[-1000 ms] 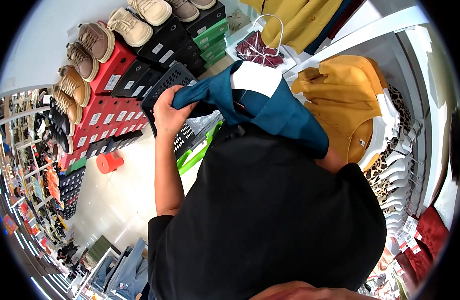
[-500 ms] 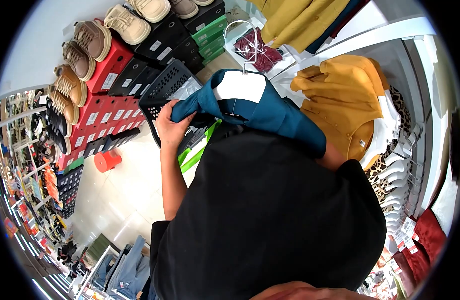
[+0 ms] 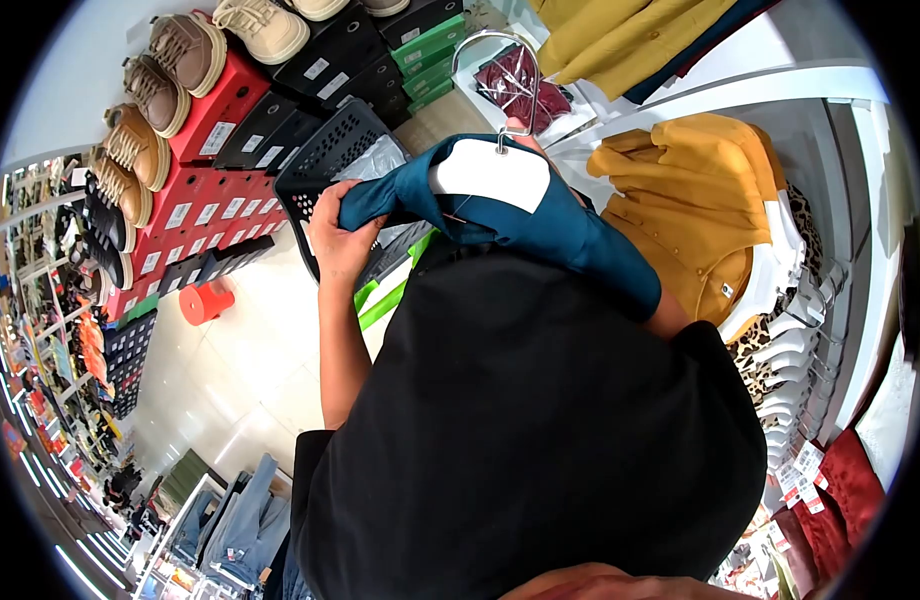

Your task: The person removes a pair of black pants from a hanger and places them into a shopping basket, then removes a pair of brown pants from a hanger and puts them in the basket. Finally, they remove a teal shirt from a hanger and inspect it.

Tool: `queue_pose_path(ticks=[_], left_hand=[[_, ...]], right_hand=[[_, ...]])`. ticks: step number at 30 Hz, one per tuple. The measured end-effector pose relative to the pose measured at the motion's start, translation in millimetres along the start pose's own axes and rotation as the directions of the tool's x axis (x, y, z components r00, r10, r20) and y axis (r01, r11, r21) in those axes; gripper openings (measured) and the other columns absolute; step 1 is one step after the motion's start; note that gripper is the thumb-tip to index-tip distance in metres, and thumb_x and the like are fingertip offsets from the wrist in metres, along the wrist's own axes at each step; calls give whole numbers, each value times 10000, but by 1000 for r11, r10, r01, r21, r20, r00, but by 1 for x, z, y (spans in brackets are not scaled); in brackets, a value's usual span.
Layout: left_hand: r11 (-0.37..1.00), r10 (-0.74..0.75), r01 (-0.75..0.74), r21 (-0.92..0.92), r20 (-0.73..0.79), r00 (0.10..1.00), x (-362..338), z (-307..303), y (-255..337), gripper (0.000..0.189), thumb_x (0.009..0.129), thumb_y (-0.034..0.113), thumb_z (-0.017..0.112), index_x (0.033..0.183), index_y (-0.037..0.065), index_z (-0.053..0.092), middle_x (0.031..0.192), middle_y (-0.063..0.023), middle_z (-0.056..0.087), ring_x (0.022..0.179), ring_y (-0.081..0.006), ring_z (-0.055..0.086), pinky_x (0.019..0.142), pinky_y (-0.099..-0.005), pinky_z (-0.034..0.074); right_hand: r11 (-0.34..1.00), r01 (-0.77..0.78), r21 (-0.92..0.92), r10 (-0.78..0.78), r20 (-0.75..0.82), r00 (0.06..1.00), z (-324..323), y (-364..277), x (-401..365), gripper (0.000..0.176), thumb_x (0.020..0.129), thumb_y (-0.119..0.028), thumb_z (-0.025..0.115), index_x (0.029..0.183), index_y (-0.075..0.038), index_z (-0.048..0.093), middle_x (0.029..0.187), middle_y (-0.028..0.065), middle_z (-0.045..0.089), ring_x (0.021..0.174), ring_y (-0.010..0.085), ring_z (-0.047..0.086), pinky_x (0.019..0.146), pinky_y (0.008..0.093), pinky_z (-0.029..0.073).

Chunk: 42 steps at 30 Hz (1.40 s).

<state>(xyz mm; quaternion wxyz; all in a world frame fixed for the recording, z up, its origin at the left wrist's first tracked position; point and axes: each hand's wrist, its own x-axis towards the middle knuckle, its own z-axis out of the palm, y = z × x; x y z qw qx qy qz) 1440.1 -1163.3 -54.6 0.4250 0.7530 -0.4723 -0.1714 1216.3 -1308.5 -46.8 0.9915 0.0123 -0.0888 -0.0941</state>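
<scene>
A teal collared shirt (image 3: 600, 250) hangs on a white hanger (image 3: 490, 172) with a metal hook, held up in front of my black top. My left hand (image 3: 342, 238) is closed on the shirt's left shoulder, thumb and fingers gripping the cloth. Most of my right hand (image 3: 536, 140) is hidden behind the shirt; its fingers show at the base of the hook, closed about the hanger there. The right forearm passes behind the shirt's right side.
Beyond the shirt stands a dark plastic basket (image 3: 320, 150) with clear plastic in it. Shoes on stacked boxes (image 3: 205, 215) line the left. Mustard shirts (image 3: 690, 200) and white hangers (image 3: 785, 360) hang on the right. A red stool (image 3: 206, 302) is on the floor.
The hanger's top has tilted and shifted slightly right. Fingers of my right hand now show beside the hook, where they were hidden before. My left hand keeps its grip on the shoulder.
</scene>
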Motion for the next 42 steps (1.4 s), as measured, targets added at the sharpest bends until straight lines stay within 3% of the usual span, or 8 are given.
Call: queue_pose_path(ticks=[2, 5, 12, 17, 21, 23, 34, 42], left_hand=[[1000, 0, 0, -8, 4, 1000, 0, 1, -1, 469, 586, 33, 810, 1024, 33, 643, 975, -100, 660, 915, -252, 640, 845, -320, 482], [1000, -2, 2, -25, 8, 1000, 0, 3, 0, 470, 584, 27, 810, 1024, 30, 643, 978, -102, 662, 917, -256, 642, 844, -322, 485], [999, 32, -32, -16, 14, 999, 2, 5, 7, 476, 584, 23, 805, 1031, 36, 641, 984, -106, 660, 922, -268, 640, 841, -324, 485], [999, 40, -41, 21, 52, 998, 2, 5, 10, 499, 584, 20, 796, 1054, 53, 633, 983, -110, 648, 931, -286, 630, 847, -333, 480], [997, 49, -53, 48, 74, 996, 2, 5, 18, 505, 593, -9, 775, 1071, 56, 624, 1006, -119, 637, 945, -296, 624, 845, -343, 479], [998, 38, -42, 41, 91, 995, 1, 5, 16, 504, 597, -20, 769, 1074, 54, 623, 1014, -121, 635, 951, -297, 623, 845, -345, 479], [1000, 22, -25, 18, 151, 988, 0, 11, 19, 486, 644, -9, 757, 1106, 44, 616, 1038, -133, 630, 985, -310, 609, 869, -350, 475], [997, 68, -72, 14, 199, 978, 3, 11, 25, 472, 701, 70, 748, 1147, 34, 597, 1104, -170, 599, 1028, -326, 590, 894, -363, 466]], right_hand=[[559, -177, -810, -326, -411, 851, 25, 11, -1, 645, 978, -490, 370, 1363, 19, 463, 1322, 243, 542, 1244, 356, 519, 1065, 479, 392], [820, -119, -560, -271, -563, 781, 36, 6, 3, 326, 900, -38, 607, 1217, -26, 532, 1109, 64, 650, 1028, 153, 635, 888, 278, 511], [968, 16, -252, -125, -422, 898, 16, -3, -23, 439, 872, -55, 656, 1281, -27, 501, 1134, 95, 636, 1072, 175, 621, 924, 308, 504], [-337, -7, -941, -597, 208, 775, -26, 16, -48, 436, 884, -166, 668, 1270, -19, 527, 1148, 132, 618, 1077, 231, 623, 955, 343, 494], [-64, -109, -992, -425, -71, 902, -10, 4, -48, 438, 895, -189, 653, 1277, -18, 523, 1188, 137, 613, 1091, 238, 618, 968, 354, 488], [936, 108, -335, -269, -483, 833, 42, 12, -28, 464, 903, -179, 641, 1310, -13, 491, 1215, 155, 606, 1092, 246, 619, 957, 354, 490], [674, -5, -738, -545, -502, 671, -46, 9, -48, 533, 1030, -345, 292, 1370, 47, 418, 1300, 199, 562, 1172, 265, 581, 1020, 374, 458], [-463, -153, -873, -414, 60, 908, -5, 9, -41, 480, 952, -175, 550, 1384, 3, 438, 1301, 159, 579, 1155, 267, 594, 1014, 349, 456]])
